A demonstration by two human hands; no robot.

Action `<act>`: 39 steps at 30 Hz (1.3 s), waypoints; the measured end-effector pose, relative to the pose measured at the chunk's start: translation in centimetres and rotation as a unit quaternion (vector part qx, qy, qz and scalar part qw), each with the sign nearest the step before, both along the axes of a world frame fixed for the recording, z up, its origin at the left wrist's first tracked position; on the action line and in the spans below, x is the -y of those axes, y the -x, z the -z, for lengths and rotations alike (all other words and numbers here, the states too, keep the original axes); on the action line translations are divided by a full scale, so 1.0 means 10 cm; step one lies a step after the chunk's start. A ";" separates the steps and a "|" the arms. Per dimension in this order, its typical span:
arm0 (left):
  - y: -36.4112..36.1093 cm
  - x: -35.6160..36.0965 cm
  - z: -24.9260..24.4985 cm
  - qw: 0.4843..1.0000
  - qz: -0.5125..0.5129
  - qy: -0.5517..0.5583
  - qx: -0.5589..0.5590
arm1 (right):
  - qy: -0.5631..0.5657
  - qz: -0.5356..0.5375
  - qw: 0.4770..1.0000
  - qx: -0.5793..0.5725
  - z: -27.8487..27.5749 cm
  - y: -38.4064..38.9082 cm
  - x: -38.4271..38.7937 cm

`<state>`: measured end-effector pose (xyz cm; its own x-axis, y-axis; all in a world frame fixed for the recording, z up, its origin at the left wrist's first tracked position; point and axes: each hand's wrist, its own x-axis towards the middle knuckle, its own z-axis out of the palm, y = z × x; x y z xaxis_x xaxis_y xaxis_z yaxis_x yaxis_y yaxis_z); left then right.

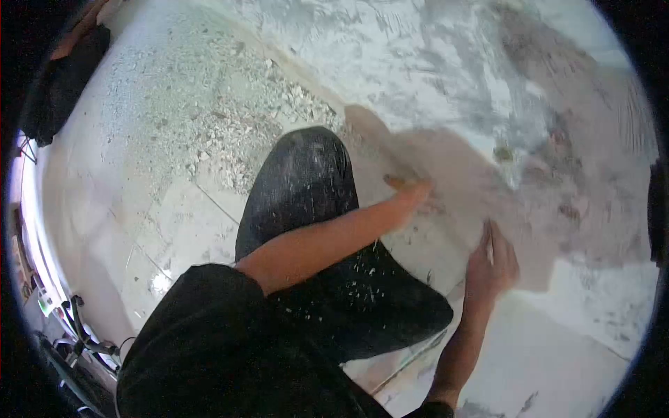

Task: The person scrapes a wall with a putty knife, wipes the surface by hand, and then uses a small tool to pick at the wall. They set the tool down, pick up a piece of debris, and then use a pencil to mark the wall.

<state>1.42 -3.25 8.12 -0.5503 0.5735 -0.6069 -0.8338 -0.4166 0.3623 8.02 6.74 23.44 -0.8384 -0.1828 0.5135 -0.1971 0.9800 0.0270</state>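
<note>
My left arm reaches across my bent knee (300, 181), and my left hand (412, 189) is close to the patchy white-and-grey surface (432, 56). The thumb sticks out to the left; motion blur and the angle hide the other fingers, and I cannot make out whether they hold anything. At the lower right, my right hand (493, 268) is near the same surface, fingers stretched forward with a narrow gap between them. No object shows in it. A broad shadow (453, 167) falls around both hands.
Pale flakes and crumbs (230, 132) lie scattered over the tiled floor (83, 209) left of my knee. Some flakes cling to my dark trousers (362, 299). Another person's dark-clothed leg (66, 90) is at the upper left. Dark metal-looking parts (77, 334) stand at the lower left.
</note>
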 end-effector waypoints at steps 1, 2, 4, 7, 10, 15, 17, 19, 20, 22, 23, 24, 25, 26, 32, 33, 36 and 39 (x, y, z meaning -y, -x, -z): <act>-0.04 0.03 -0.05 1.000 0.000 -0.020 -0.003 | -0.068 0.078 0.986 0.134 0.15 0.09 -0.05; 0.04 0.09 -0.11 0.999 -0.007 -0.039 -0.021 | -0.129 0.148 0.948 0.251 0.26 0.21 -0.08; 0.11 0.15 -0.18 0.998 -0.028 -0.040 -0.031 | -0.170 0.022 0.975 0.142 0.23 0.14 0.05; 0.06 0.15 -0.20 0.998 -0.040 -0.049 0.005 | -0.024 0.033 0.999 0.031 0.05 0.15 0.13; 0.18 0.12 -0.14 0.998 -0.047 -0.029 -0.001 | -0.053 0.020 0.993 0.102 0.03 0.17 0.14; 0.00 0.13 -0.25 0.999 -0.040 0.009 0.023 | -0.037 0.022 0.994 0.103 0.01 0.25 0.06; 0.09 0.13 -0.25 0.998 -0.057 -0.020 0.036 | -0.043 -0.001 0.993 0.111 0.01 0.20 0.04; 0.07 0.07 -0.13 0.997 -0.055 -0.029 0.039 | 0.007 -0.037 0.991 0.130 -0.16 0.03 0.15; 0.12 0.07 -0.06 0.997 -0.058 -0.037 0.037 | 0.006 -0.045 0.990 0.132 -0.12 0.13 0.11; 0.04 0.11 -0.07 0.998 -0.041 -0.032 0.025 | -0.072 0.070 0.966 0.239 0.04 0.22 -0.07; 0.08 0.12 -0.11 0.999 -0.024 -0.028 -0.003 | -0.167 0.142 0.919 0.327 0.24 0.25 -0.14; 0.11 0.13 -0.17 0.999 -0.026 -0.029 -0.015 | -0.166 0.142 0.924 0.315 0.21 0.20 -0.09; 0.12 0.14 -0.22 0.998 -0.056 -0.034 -0.003 | -0.120 0.081 0.968 0.207 0.16 0.09 0.00; 0.07 0.15 -0.21 0.995 -0.087 -0.039 0.024 | -0.070 0.014 0.991 0.110 0.12 -0.01 0.04; 0.11 0.06 -0.03 0.997 -0.053 -0.049 0.035 | -0.039 0.028 0.996 0.069 0.03 0.20 0.06; 0.11 0.06 0.00 0.997 -0.055 -0.047 0.034 | -0.028 0.018 0.998 0.057 0.01 0.14 0.09; 0.13 0.13 -0.06 0.995 -0.086 -0.046 0.030 | -0.040 0.040 0.995 0.079 -0.03 0.19 0.12; 0.16 0.12 -0.17 0.994 -0.081 -0.066 0.012 | -0.020 0.045 0.996 0.076 -0.06 0.11 0.08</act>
<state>-0.16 -4.49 9.79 -0.6280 0.5537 -0.5468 -0.7597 -0.5885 0.2767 6.92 5.98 24.00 -0.9195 -0.1221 0.3737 -0.1140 0.9925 0.0438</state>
